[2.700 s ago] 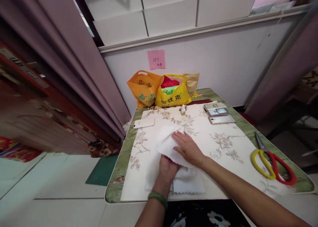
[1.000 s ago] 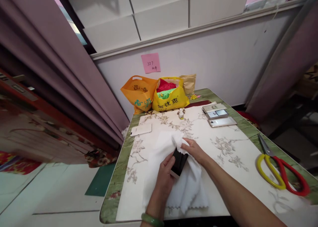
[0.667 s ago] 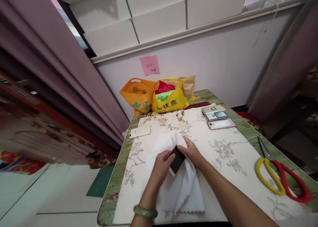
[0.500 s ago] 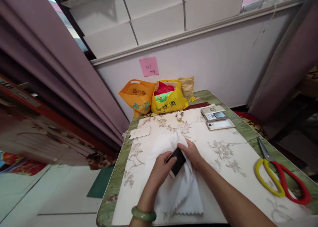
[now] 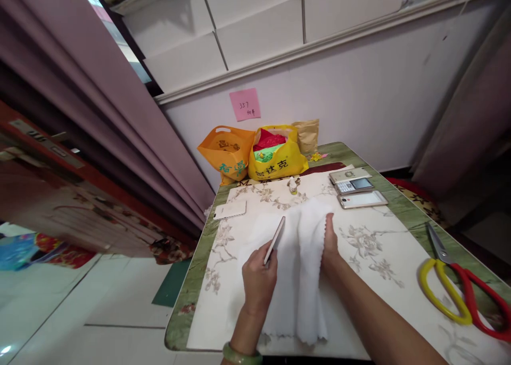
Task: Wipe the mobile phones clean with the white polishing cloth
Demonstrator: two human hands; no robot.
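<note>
In my left hand (image 5: 258, 277) is a phone (image 5: 275, 239), tilted nearly on edge so that its thin side faces me. A white cloth (image 5: 293, 280) with a zigzag-cut edge hangs and spreads beneath it over the floral table cover. My right hand (image 5: 329, 242) is at the cloth's right side, with the cloth draped over its palm and most of its fingers. Only the thumb and the back of that hand show. The phone stands apart from the cloth in my right hand.
A white phone (image 5: 230, 210) lies on the left. Several phones (image 5: 362, 199) lie at the right, with large scissors (image 5: 451, 280) nearer me. A small bottle (image 5: 293, 185) stands behind the cloth. An orange bag (image 5: 227, 152), a yellow bag (image 5: 279, 163) and a brown pouch (image 5: 308, 135) line the back.
My left hand has turned the phone from lying face-up to on edge. My right hand has moved right, away from the phone, drawing the cloth with it.
</note>
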